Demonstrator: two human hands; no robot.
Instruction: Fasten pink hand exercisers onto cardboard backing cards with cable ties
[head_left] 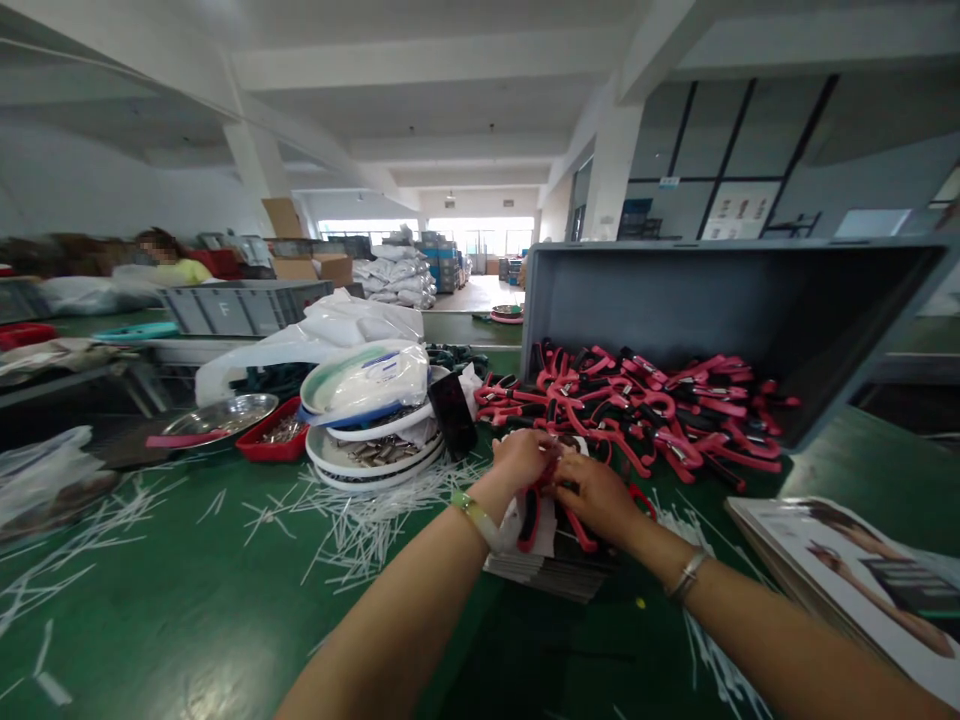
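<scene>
Both of my hands meet over a pair of pliers (531,522) with red and black handles, whose handles point down towards me. My left hand (523,460) is closed at its upper part, with a pale bangle on the wrist. Against the same pliers, from the right, my right hand (600,492) pinches with bent fingers. The fingers hide the head of the pliers. Under them lies a stack of printed cards (551,578). Just beyond, many similar pliers (622,400) spill out of a tipped grey crate (645,290).
White plastic ties (360,530) lie strewn over the green table (225,620). Left of my hands stand stacked white bowls (375,470) of metal parts, a dark phone (452,415) and a red tray (274,440). Printed sheets (847,570) lie at right. A person (176,262) sits far left.
</scene>
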